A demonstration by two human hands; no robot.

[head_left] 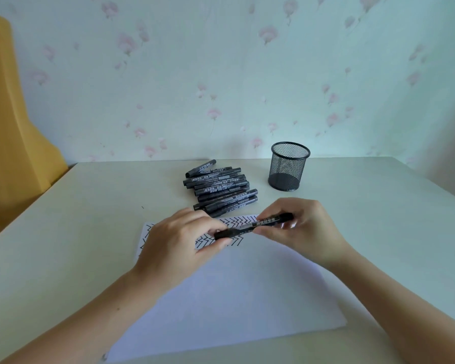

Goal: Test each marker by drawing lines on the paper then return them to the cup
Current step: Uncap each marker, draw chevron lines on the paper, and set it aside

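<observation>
A black marker is held level above the white paper, both hands on it. My left hand pinches its left end, which looks like the cap. My right hand grips the labelled barrel at the right. Rows of black zigzag lines fill the paper's far edge, partly hidden by my hands. A pile of several black markers lies on the table just beyond the paper. The black mesh cup stands upright to the right of the pile, and no markers show inside it.
The pale table ends at a flowered wall behind the cup. A yellow piece of furniture stands at the table's left side.
</observation>
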